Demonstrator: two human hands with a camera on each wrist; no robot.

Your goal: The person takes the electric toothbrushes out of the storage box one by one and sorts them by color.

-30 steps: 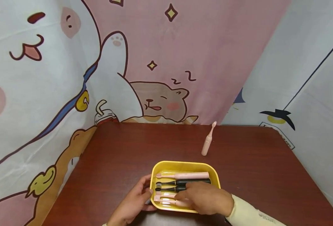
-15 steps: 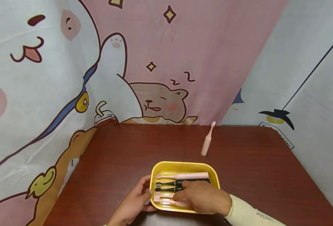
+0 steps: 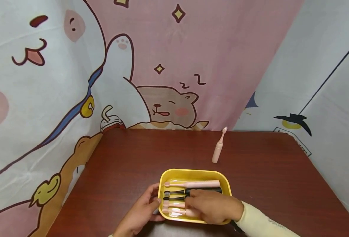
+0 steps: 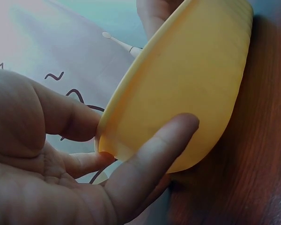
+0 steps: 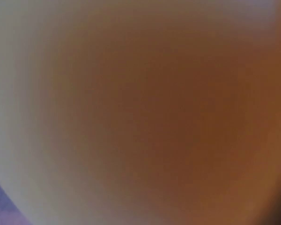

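Observation:
A yellow tray (image 3: 195, 171) stands near the table's front edge with several electric toothbrushes lying side by side in it. At the far side is a pink toothbrush (image 3: 204, 184), then two black toothbrushes (image 3: 177, 192), with pink toothbrushes (image 3: 178, 211) nearest me. My left hand (image 3: 143, 209) grips the tray's left end; in the left wrist view its fingers (image 4: 178, 129) lie against the outer wall (image 4: 192, 70). My right hand (image 3: 211, 205) is inside the tray over the near handles, fingertips at the pink ones. Its grip is hidden; the right wrist view is only blur.
Another pink toothbrush (image 3: 218, 149) stands upright on the dark red table (image 3: 144, 148), behind the tray. A curtain with cartoon animals (image 3: 174, 105) hangs along the back and sides of the table. Something black (image 3: 236, 227) shows under the right wrist.
My right hand has shifted slightly within the tray, and the nearest pink toothbrush lies a little differently. The left hand, the tray and the upright toothbrush stay in place.

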